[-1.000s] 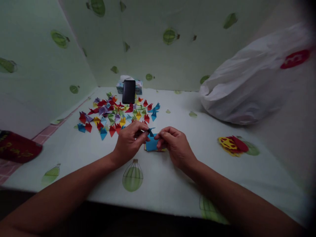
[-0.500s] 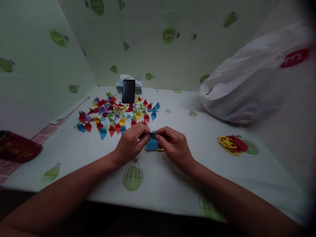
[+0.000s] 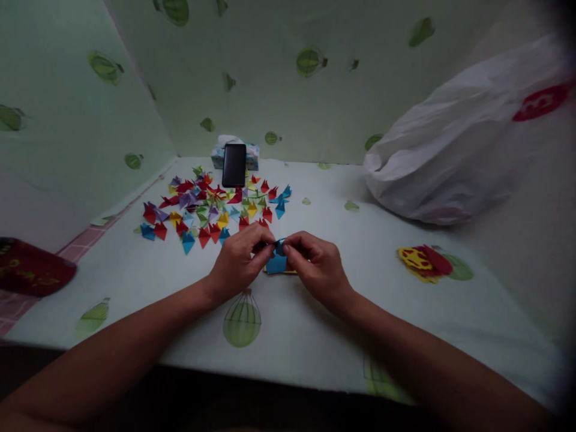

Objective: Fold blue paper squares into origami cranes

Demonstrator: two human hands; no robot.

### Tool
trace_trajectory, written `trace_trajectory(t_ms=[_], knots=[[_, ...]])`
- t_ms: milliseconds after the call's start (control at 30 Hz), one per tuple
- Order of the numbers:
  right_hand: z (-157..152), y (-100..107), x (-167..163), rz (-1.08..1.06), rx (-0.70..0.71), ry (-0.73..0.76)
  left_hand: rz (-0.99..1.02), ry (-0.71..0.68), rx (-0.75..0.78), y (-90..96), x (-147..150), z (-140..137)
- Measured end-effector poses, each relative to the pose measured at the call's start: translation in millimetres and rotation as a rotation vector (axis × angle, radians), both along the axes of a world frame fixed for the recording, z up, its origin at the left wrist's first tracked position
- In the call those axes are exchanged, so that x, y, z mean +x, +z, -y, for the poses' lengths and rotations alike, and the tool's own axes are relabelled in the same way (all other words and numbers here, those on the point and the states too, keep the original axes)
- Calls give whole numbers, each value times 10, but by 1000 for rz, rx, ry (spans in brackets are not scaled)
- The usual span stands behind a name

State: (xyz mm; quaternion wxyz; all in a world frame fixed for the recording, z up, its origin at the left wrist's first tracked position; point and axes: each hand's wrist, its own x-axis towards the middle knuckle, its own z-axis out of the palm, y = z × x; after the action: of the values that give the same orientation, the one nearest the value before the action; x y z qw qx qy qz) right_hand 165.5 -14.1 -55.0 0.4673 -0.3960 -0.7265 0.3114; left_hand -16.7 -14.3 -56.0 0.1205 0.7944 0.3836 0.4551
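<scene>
Pale and balloon-printed, the bench [image 3: 310, 351] ends in a front edge that both forearms reach in over. Past that, the left hand [image 3: 236, 255] and right hand [image 3: 317, 264] meet at a small blue folded piece [image 3: 279, 245], right over a stack of coloured paper [image 3: 276, 265]; can't tell if it touches the stack. Thumb and fingers on each side are pinched tight on the piece, basically no gap, and most of the fold is hidden. Looks like fiddly crease work, so tbh a light, close grip is probably the trick: one hand as the anchor, the other lining up the paper edges, then pressing the fold flat. Tugging sideways could tear it. Room-wise, the right is kinder, with a good stretch before the red-and-yellow cutouts [image 3: 423, 264]. Leftward, a dark red item [image 3: 36, 270] sits by the side edge, well apart. Just beyond the left hand the folded paper shapes [image 3: 204, 237] start, so pushing forward risks knocking some. Farther back, a white plastic bag [image 3: 436, 156] bulges in at right, and a phone [image 3: 234, 165] leans against a tissue box [image 3: 253, 158].
</scene>
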Motion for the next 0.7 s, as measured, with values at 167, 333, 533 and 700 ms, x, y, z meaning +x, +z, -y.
trace_trajectory(t_ms=[167,333,533,700], knots=[[2,-22,-6,48,85,17,-14,-8,13,6,1,6],[5,-42,-5,44,71,14,-35,-16,28,7,1,15],[15,-22,7,11,1,31,-59,-26,66,15,9,10],[15,-23,5,-31,-47,42,-70,-33,79,6,13,1]])
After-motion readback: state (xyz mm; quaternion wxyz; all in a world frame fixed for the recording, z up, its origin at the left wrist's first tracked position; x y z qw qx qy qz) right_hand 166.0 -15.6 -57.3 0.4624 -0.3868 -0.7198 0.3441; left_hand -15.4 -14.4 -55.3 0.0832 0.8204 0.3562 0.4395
